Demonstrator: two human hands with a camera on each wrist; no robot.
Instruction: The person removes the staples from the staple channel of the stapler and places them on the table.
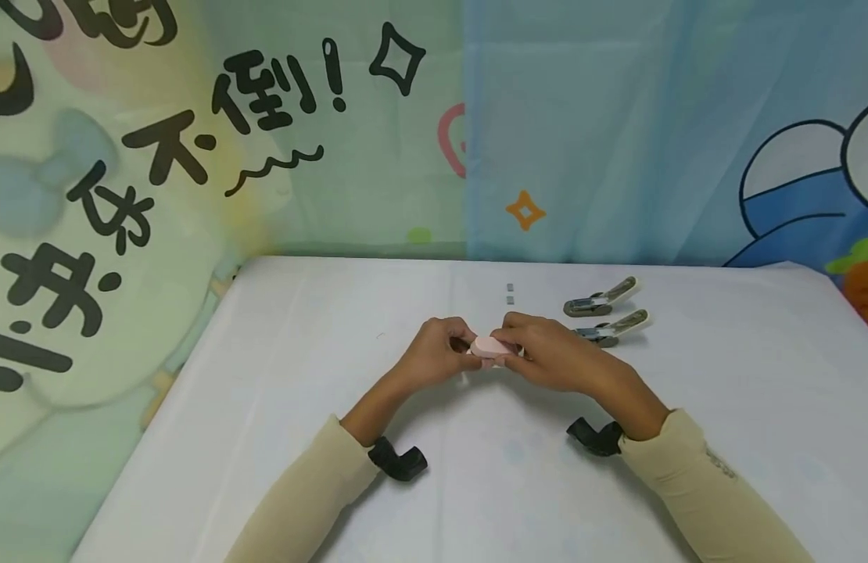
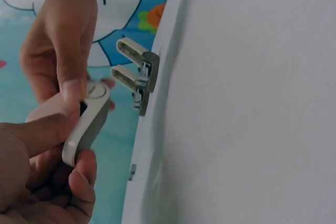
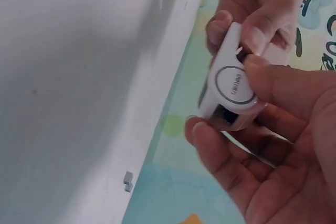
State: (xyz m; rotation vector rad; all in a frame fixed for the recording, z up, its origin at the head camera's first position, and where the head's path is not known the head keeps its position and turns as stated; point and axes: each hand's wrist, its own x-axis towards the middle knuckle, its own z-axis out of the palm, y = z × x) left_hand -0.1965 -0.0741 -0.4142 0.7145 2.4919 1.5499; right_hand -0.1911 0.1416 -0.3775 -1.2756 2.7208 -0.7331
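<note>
A small pink and white stapler (image 1: 489, 346) is held between both hands, over the middle of the table. My left hand (image 1: 441, 353) pinches one end, its thumb on the pink side in the left wrist view. At the other end, my right hand (image 1: 557, 352) grips near the round-marked white face of the stapler (image 3: 233, 87). A dark gap shows between its pink and white parts. The fingers hide much of the pink part.
Two opened small staplers with cream handles, a far one (image 1: 601, 299) and a nearer one (image 1: 612, 328), lie beyond my right hand. Two little grey staple strips (image 1: 510, 294) lie behind the hands. A printed curtain (image 1: 582, 141) hangs behind the white table (image 1: 335, 313).
</note>
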